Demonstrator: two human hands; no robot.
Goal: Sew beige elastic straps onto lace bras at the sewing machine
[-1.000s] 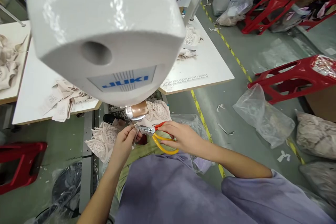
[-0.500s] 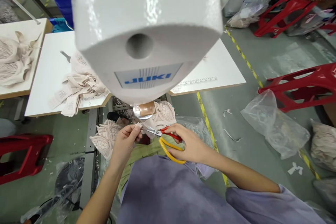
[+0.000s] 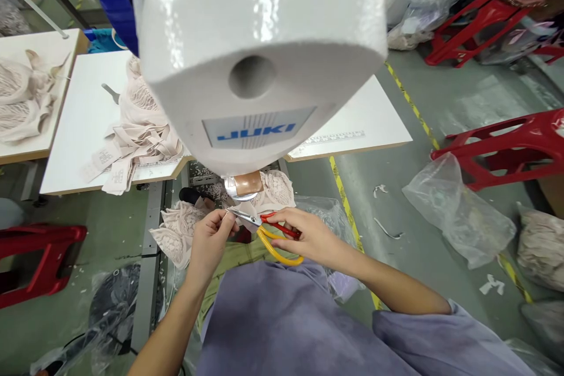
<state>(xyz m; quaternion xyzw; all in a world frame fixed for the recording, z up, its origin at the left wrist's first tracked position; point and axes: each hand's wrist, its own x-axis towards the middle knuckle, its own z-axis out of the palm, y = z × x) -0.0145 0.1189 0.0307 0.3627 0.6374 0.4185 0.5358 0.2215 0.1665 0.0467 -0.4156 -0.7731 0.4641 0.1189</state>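
A big white JUKI sewing machine head fills the upper middle of the view. Just below it my left hand pinches a small bit of beige lace fabric near the machine's metal foot. My right hand is closed on scissors with one red and one yellow handle. Their blades point left and meet the fabric at my left fingertips. More lace lies behind the scissors. My purple garment covers the lower view.
White tables hold piles of beige lace pieces. Red plastic stools stand to the right and another to the left. Clear plastic bags lie on the green floor beside a yellow-black floor line.
The view has swung, so the machine head sits further right in the picture. My right hand with the scissors has shifted a little; the blades stay at the fabric in my left fingers.
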